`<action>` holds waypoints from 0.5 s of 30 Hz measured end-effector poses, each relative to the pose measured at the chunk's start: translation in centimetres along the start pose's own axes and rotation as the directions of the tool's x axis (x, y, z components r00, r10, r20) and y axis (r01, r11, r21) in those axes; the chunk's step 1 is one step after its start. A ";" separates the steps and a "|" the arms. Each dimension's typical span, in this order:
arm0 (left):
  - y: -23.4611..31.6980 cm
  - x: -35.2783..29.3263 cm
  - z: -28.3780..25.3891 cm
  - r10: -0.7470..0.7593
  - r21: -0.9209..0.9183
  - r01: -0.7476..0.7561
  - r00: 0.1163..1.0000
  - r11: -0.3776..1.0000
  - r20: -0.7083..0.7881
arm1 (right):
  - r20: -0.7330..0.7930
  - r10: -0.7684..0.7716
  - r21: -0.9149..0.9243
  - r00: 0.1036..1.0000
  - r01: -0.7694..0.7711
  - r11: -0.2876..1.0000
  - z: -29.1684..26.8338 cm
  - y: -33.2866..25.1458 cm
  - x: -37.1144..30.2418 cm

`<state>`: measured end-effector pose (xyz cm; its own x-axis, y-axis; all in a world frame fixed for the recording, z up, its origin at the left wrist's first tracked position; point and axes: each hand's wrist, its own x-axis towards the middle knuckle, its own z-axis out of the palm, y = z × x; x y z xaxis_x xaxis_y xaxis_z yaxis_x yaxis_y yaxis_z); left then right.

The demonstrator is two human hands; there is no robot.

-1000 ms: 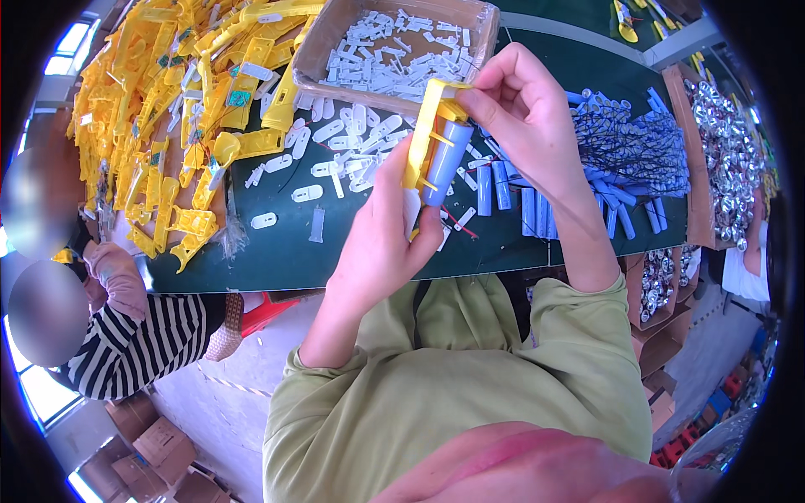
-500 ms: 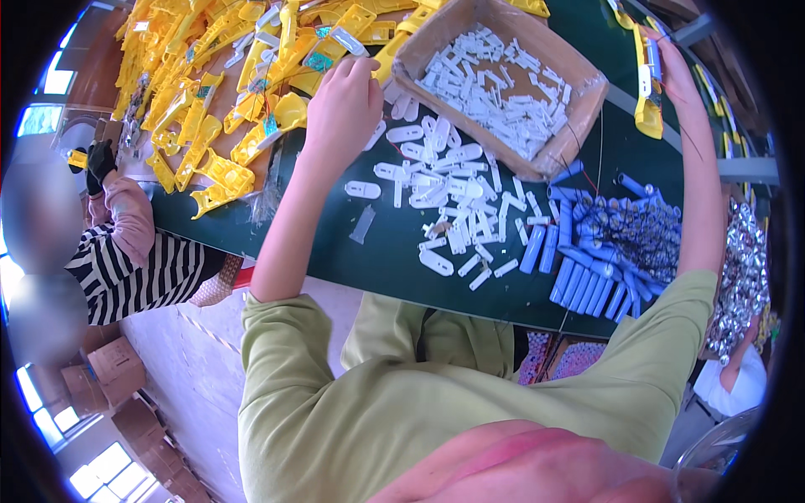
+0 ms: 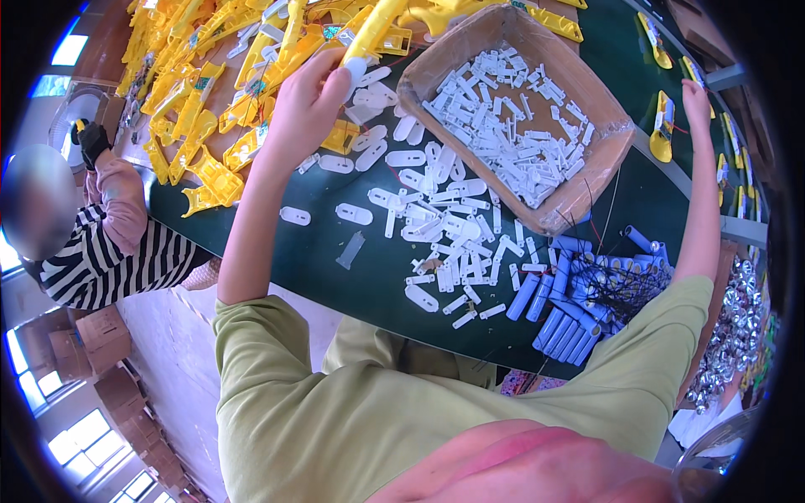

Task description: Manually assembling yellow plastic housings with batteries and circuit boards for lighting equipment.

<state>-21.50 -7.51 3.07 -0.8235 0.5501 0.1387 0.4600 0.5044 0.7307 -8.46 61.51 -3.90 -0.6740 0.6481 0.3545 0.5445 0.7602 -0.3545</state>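
My left hand (image 3: 306,109) is closed around the lower end of a long yellow plastic casing (image 3: 376,32), with a white rounded tip by the thumb. Below it, white oval plastic plates (image 3: 354,214) and small white strips lie loose on the dark green table. On the far right, my right hand (image 3: 696,105) is stretched out with its fingers curled in at the end of another yellow casing (image 3: 690,69); what lies between them is hidden. Left of that hand rests a yellow casing with a wire (image 3: 662,126), apart from the fingers.
A cardboard box (image 3: 616,138) holds small white parts. Blue cylindrical batteries (image 3: 570,331) with dark wires are piled near my right forearm. Yellow casings (image 3: 176,109) heap up at the back left, near a person in striped clothes (image 3: 117,260). Shiny metallic pieces (image 3: 725,335) lie at the right.
My left hand has drawn back leftward and now holds a long yellow casing. My right hand has left the casing with the blue cylinder and moved right. The view has shifted slightly.
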 end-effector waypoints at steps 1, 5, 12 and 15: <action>0.3 -0.6 -0.5 0.089 -0.085 -0.095 0.993 0.992 -0.074 | -0.022 -0.117 0.055 0.993 0.118 0.991 -0.8 -2.8 -0.6; 4.2 -2.4 -0.8 0.185 -0.587 -0.213 0.977 0.781 -0.109 | -0.024 -0.539 0.403 0.842 0.502 0.765 -7.0 -21.6 -11.6; 9.7 -6.0 1.6 0.232 -0.988 -0.086 0.966 -0.130 -0.114 | 0.306 -0.807 0.950 0.506 -0.211 0.228 -11.3 -40.8 -31.8; 10.9 -7.9 1.6 0.135 -0.879 -0.346 0.938 0.327 -0.319 | 0.330 -0.713 0.942 0.619 -0.267 0.204 -12.8 -41.6 -33.9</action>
<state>-9.45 -5.30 8.85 -0.8166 0.3715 0.4417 0.1436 -0.6105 0.7789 -1.91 8.52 9.89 -0.9701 -0.1555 0.1865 -0.1790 -0.0616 -0.9819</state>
